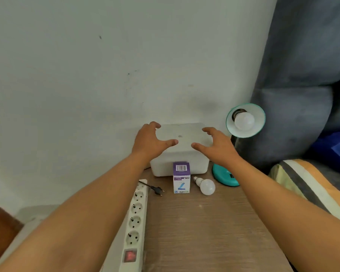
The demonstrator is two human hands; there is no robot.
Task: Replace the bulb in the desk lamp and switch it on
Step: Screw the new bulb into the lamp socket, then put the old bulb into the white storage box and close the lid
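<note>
1. Hands first: your left hand (152, 143) and right hand (216, 147) hover over the white box (182, 154), fingers spread, holding nothing.
2. Your spare bulb (206, 185) lies on the worktop (204, 228) beside its carton (181, 178).
3. Your lamp (245, 120) at right has a bulb fitted.

Desk lamp shade (258, 122), at 2 o'clock: teal outside, white inside, holding a white bulb (244, 121). Lamp base (223, 176): teal. Loose bulb (206, 186): white with silver cap. Bulb box (181, 178): purple top with barcode, white face with blue mark. Storage box (182, 152): white. Power strip (134, 222), at 7 o'clock: white, red switch. Table (204, 232): brown wood grain. Cushion (310, 185), at 4 o'clock: striped orange, grey, cream.
</note>
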